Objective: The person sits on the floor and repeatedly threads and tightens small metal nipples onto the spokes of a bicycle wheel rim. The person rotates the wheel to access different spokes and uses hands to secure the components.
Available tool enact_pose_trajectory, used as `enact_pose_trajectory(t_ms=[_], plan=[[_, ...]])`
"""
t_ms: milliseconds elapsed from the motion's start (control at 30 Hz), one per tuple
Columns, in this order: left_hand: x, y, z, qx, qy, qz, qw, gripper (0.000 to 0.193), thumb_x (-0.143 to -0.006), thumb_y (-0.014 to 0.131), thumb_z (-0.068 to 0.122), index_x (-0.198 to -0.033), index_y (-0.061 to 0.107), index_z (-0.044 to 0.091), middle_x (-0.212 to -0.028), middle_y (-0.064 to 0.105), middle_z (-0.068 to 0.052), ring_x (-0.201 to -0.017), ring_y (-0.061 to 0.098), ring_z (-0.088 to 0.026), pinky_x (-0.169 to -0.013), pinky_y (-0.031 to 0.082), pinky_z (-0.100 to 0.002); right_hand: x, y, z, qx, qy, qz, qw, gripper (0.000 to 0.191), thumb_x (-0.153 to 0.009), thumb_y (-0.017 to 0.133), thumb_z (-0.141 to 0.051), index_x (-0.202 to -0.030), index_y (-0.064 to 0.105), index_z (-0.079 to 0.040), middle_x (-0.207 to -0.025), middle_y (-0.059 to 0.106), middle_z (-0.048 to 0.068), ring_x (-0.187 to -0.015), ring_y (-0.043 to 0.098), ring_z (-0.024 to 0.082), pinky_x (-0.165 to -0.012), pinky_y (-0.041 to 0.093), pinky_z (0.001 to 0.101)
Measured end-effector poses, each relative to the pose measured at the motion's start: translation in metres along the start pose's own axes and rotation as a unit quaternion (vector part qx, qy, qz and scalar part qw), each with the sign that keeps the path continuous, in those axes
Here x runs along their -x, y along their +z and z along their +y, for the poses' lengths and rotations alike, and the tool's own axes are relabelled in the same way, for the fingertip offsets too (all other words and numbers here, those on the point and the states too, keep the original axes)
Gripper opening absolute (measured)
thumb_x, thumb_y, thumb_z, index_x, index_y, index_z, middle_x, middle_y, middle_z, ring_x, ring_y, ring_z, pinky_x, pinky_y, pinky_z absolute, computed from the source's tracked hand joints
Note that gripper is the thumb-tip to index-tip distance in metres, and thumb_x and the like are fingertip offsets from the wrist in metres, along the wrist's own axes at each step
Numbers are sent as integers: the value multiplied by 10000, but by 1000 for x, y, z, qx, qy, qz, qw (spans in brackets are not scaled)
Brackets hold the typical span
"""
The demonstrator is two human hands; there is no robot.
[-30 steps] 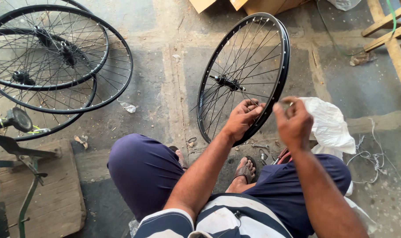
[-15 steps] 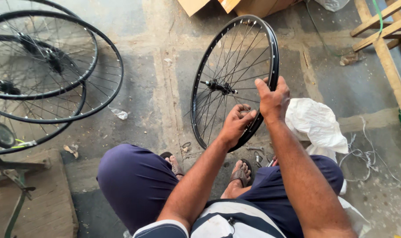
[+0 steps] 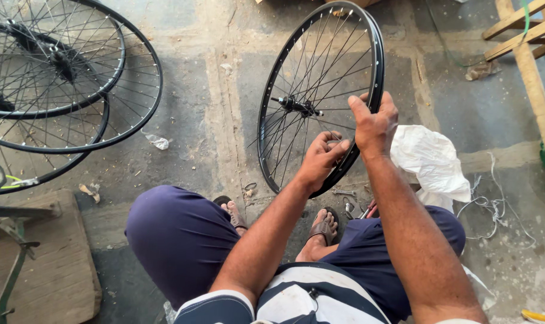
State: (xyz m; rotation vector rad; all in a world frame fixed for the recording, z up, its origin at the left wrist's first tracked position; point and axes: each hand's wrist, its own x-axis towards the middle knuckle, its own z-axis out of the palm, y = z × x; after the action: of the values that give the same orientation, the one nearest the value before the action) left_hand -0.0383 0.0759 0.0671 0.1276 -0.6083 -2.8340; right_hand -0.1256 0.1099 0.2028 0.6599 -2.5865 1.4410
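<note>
From the head camera, the floor is grey concrete with pale cracks, dust and small scraps on it. A person sits low on it with knees wide, in dark blue shorts, and both feet in brown sandals rest on the ground. A black bicycle wheel stands up on its edge right in front of the feet. It leans a little, its top is far from the person and its bottom is close to the sandals. Its long way runs from near to far, and the hub in the middle sticks out to the left. The left hand is curled tight around the low part of the rim and the spokes there. The right hand grips the rim higher up on the right side, with the thumb sticking up. A crumpled white plastic bag lies just beside the wheel on the right. More black wheels lie flat in a pile at the far left. A wooden board lies at the lower left, and a wooden frame stands at the top right.
</note>
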Motion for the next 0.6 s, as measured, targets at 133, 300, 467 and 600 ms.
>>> enact_pose_trajectory(t_ms=[133, 300, 467, 600], plan=[[0, -1, 2, 77, -34, 17, 996, 571, -861, 716, 100, -1325, 393, 21, -1057, 723, -64, -881, 685, -123, -775, 556, -268, -2, 2, 2, 2, -15, -1, 1000, 256, -875, 819, -250, -917, 674, -44, -767, 636, 7, -705, 588, 132, -671, 496, 311], [-7, 2, -4, -69, 9, 45, 997, 588, -966, 766, 202, -1402, 448, -29, -957, 664, -73, -782, 595, -99, -666, 472, -245, -5, 1, 4, 22, -38, -4, 999, 266, -886, 835, -244, -942, 669, -43, -793, 648, 5, -724, 606, 133, -689, 501, 311], [-9, -1, -5, 16, -1, 12, 1000, 606, -904, 771, 166, -1367, 414, 9, -1036, 710, -85, -832, 658, -119, -718, 526, -258, -6, 1, 1, -1, -33, -21, 999, 260, -901, 833, -236, -954, 668, -43, -810, 637, 9, -738, 597, 140, -706, 494, 327], [-8, 0, -3, -4, 10, 28, 1000, 565, -952, 751, 153, -1374, 409, -3, -1045, 723, -78, -833, 650, -109, -711, 517, -243, -5, -1, -4, 0, -32, -33, 999, 247, -914, 827, -223, -967, 668, -41, -829, 633, 0, -760, 596, 132, -726, 496, 319]])
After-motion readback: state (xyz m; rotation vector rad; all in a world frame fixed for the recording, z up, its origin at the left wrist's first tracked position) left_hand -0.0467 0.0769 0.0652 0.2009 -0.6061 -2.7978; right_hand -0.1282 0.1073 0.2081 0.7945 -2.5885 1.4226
